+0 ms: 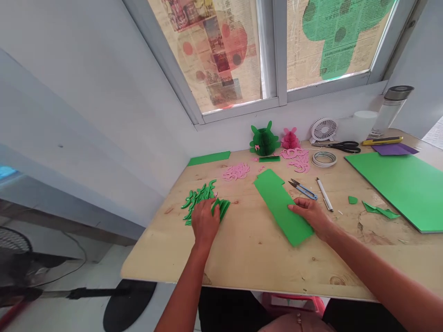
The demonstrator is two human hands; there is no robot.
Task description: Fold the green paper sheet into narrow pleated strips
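Two hands work at a pale plywood surface [242, 258] in the lower middle of the frame. The left hand [205, 222] sits left of center, fingers together and pointing down onto a pile of leafy green paper cutouts [200, 198]. It covers part of the pile, and whether it pinches any of the cutouts is hidden. A folded green block [221, 208] shows just beside its fingers and may belong to the same pile.

The right hand [309, 214] lies open and nearly flat, its fingers slightly apart, pressing on the right edge of a long green sheet [278, 207]. The sheet lies at a slant in the center of the surface, between the hands and well apart from the left one, with a stepped upper end.

Just above the sheet are small snips [302, 189], and a white pen [324, 194] lies to their right. Pink cutouts [236, 171] and more pink cutouts [296, 159] lie further up, below a green paper figure [265, 140] and a pink paper figure [290, 139] against the wall. Toward the upper right are a tape roll [324, 159], black scissors [344, 146], a yellow knife [382, 140], a purple sheet [394, 149] and a large green board [398, 191].
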